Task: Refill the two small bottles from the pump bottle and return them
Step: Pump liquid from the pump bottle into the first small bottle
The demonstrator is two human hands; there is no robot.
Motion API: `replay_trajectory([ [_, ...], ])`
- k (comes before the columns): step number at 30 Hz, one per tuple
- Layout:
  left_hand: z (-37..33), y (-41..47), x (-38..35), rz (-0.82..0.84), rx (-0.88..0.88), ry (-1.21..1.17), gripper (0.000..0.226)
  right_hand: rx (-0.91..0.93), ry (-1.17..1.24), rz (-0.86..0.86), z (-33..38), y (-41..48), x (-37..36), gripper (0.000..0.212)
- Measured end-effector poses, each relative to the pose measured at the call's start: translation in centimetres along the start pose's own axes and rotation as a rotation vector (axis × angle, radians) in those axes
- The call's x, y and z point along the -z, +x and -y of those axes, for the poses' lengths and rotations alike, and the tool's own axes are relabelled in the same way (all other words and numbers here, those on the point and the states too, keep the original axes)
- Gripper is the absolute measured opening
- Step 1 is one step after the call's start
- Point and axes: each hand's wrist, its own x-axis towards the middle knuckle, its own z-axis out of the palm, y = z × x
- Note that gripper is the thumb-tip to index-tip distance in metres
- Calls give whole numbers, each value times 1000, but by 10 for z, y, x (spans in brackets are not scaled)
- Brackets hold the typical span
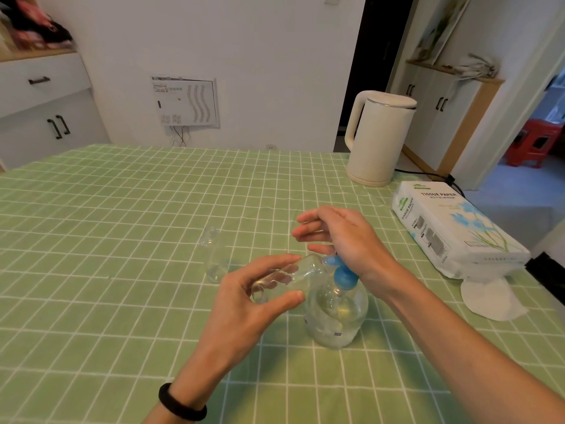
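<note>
A clear pump bottle [336,316] with a blue pump head [344,276] stands on the green checked tablecloth. My left hand [244,304] holds a small clear bottle [293,275] tilted on its side, its mouth against the blue nozzle. The heel of my right hand [345,237] rests on top of the pump head, fingers spread apart and pointing left. A second small clear bottle [215,257] stands upright on the cloth just left of my hands, with no cap on it.
A cream electric kettle [377,139] stands at the table's far right, its black cord trailing off the edge. A white tissue paper pack [452,228] lies at the right edge with loose tissue [489,298] sticking out. A black band sits on my left wrist.
</note>
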Motion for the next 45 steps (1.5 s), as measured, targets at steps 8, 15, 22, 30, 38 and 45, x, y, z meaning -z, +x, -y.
replay_trajectory([
  [8, 1, 3, 1, -1, 0, -2, 48, 29, -48, -2, 2, 2, 0, 32],
  [15, 10, 0, -2, 16, 6, -66, 47, -12, -123, 32, -7, 0, -1, 33],
  [22, 4, 0, -1, 16, 1, -57, 48, -11, -121, 11, -4, -2, 0, 31],
  [30, -4, 4, 3, 22, -19, -8, 50, 57, -150, 7, 5, 0, 3, 28],
  [38, 6, 2, -1, 12, 3, -65, 48, 12, -150, 35, -8, 1, -1, 37],
  [45, 4, 1, -2, 8, -9, -49, 48, 13, -163, 21, -8, -1, -2, 40],
])
